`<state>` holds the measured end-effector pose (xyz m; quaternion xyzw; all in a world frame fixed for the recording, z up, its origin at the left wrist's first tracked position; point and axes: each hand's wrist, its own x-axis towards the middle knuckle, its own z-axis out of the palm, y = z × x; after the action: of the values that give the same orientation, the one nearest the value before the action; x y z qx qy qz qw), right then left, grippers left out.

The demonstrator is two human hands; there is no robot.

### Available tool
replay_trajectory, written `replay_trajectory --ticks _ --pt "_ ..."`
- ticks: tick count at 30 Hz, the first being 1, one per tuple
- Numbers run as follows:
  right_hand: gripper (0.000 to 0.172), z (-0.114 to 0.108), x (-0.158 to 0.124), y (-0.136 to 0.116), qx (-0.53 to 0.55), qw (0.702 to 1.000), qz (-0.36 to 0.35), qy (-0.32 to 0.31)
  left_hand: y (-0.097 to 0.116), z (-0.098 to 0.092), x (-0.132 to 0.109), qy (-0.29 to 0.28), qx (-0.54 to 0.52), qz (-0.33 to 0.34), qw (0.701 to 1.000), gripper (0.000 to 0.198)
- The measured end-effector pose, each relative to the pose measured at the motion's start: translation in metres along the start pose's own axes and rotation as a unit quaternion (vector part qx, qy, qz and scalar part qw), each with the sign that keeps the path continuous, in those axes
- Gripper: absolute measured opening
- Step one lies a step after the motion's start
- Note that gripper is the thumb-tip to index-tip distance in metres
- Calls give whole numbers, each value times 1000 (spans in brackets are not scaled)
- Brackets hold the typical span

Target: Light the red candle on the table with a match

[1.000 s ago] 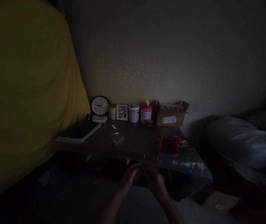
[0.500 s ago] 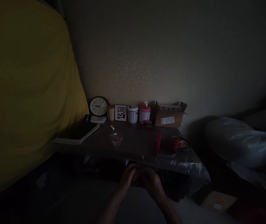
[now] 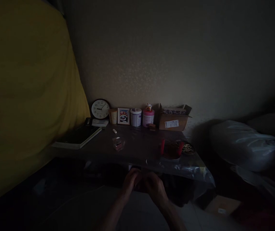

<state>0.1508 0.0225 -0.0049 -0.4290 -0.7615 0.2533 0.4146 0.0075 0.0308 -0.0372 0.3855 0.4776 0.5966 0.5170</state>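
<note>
The room is very dark. My left hand and my right hand meet just below the front edge of a low dark table, fingers curled together. Something small and dark seems to sit between them, but I cannot make it out. On the table nearest my hands lie a small clear-wrapped packet and a round dish with red pieces.
Along the wall stand a clock, a small picture frame, a white jar, a pink jar and an open cardboard box. A notebook lies left, beside a yellow cushion. A plastic-wrapped bundle sits right.
The view has drifted slightly, so the table items sit a little further left and up. My hands stay together below the table edge, shifted slightly left.
</note>
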Motion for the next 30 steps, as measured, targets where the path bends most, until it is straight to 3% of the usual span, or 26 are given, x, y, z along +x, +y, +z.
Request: replay_trajectory --ticks 8,18,30 --pt "10 12 -7 -7 -56 996 -67 -15 6 -2 -1 8 4 12 1000 19" --pt "6 6 -6 -9 -70 997 -33 7 13 0 -8 -35 7 17 999 27" --pt "20 -11 0 -6 59 997 43 7 -2 -2 -2 -119 -71 13 990 31"
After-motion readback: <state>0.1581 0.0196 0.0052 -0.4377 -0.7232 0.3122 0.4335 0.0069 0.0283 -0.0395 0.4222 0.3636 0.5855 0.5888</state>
